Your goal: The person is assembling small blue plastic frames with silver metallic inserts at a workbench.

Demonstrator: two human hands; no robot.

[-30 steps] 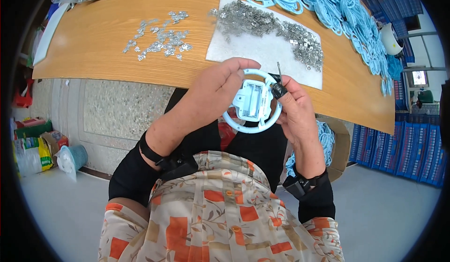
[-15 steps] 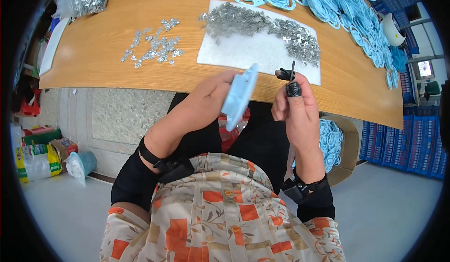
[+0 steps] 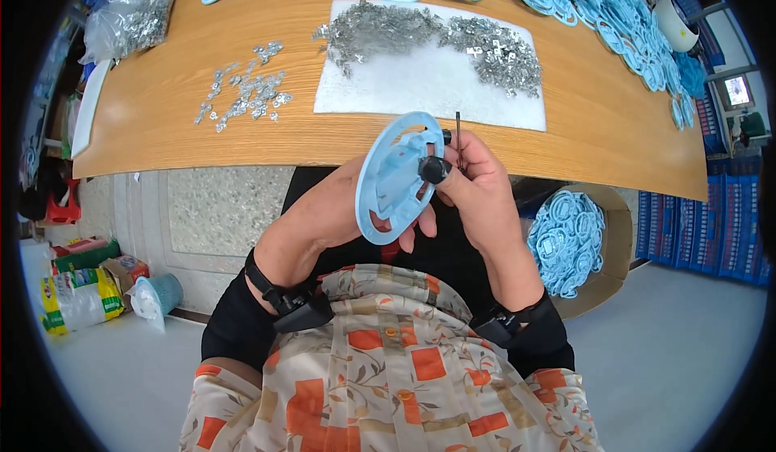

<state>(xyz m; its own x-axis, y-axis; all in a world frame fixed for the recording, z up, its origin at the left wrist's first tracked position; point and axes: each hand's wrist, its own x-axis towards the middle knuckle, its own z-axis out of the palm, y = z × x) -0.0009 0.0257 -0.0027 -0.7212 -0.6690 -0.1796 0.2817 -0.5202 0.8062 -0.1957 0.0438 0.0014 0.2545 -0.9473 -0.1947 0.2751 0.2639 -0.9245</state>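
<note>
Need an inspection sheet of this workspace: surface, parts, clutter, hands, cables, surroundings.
Surface: wood-look table; white pad on it.
Parts: light-blue wheel-shaped part, tilted; metal pieces heaped on pad.
Clutter: loose pieces at left; clear bag; blue parts piled at right.
Left hand: mostly hidden behind wheel-shaped part; grip unclear.
Right hand: holds thin dark rod.
Cables: nothing seen.
Surroundings: carton of more blue parts, right; blue bin on floor, left.

A round light-blue plastic frame (image 3: 391, 179) sits between left hand (image 3: 339, 184) and right hand (image 3: 482, 185), by the near edge of the brown wooden desk (image 3: 279, 141). Beyond, small silvery metal pieces (image 3: 380, 32) lie on a rectangular white sheet (image 3: 412, 88); left of it, scattered pieces (image 3: 260, 90), then a clear plastic bag (image 3: 125, 28). Similar frames (image 3: 626, 44) heap rightward; others (image 3: 566, 242) fill a brown cardboard box (image 3: 618, 250) below.
</note>
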